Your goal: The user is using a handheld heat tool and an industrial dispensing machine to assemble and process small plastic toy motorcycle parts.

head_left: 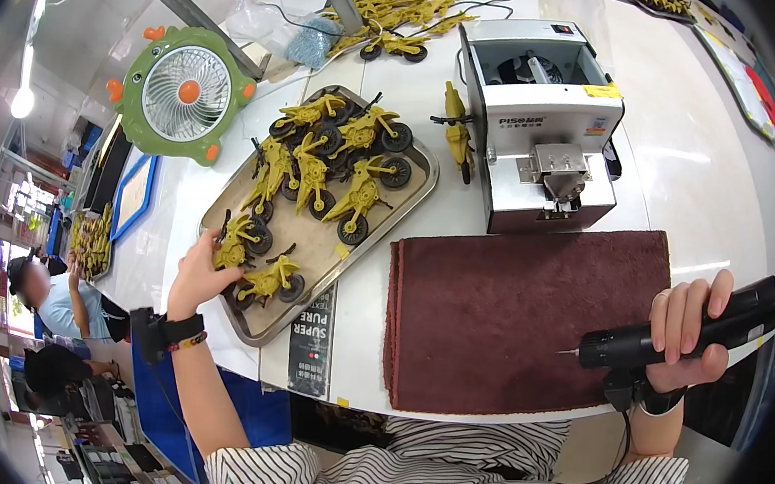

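Several yellow toy motorcycles sit on our metal tray in the head view, left hand pinching one light, brittle-looking bike by its frame, right hand clenched round the black electric screwdriver.

A yellow label sits on the white machine; a black sign lies at the table edge.
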Available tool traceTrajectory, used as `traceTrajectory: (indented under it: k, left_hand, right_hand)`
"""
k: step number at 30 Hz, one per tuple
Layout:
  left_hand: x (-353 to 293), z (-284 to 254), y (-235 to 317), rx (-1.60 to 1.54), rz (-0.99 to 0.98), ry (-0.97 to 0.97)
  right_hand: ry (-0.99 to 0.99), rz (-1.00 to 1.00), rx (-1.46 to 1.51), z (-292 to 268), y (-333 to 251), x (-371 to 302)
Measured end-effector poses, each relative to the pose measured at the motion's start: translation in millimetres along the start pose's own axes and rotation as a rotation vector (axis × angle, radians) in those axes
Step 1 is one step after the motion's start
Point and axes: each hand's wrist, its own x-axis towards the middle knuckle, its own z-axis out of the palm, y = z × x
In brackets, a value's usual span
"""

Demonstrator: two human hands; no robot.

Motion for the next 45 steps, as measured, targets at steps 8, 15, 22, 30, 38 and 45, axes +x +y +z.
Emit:
traceTrajectory:
  k: [8, 15, 22, 30, 38, 45]
  left_hand:
    - [-2.4, -0.6, -5.5, -0.488, 0.136, 0.372]
    - [-31.9, 15.2, 47.7, -0.245, 0.412, 0.142]
    - [-35.4, 0.1, 68.5, -0.291, 0.274, 0.002]
    - [-19.7, -3.2, 73.8, -0.784, 0.158, 0.090]
    - [49.5, 0.0, 182.4, -0.419, 0.305, 0.196]
    - [40.4, 17.6, 211.8, -0.144, 0.297, 0.221]
  right_hand:
    - [0.001, -0.001, 0.013, 0.0, 4.1, 0.6]
    - [-0.036, 0.021, 0.014, 1.5, 1.4, 2.9]
    - [-0.025, 0.036, 0.055, 12.7, -4.0, 4.6]
    - [-0.104, 0.056, 0.082, 13.3, -5.4, 5.7]
    - [-0.079, 0.049, 0.090, 13.0, -1.5, 3.4]
    - [-0.051, 0.069, 0.095, 13.3, -2.6, 0.4]
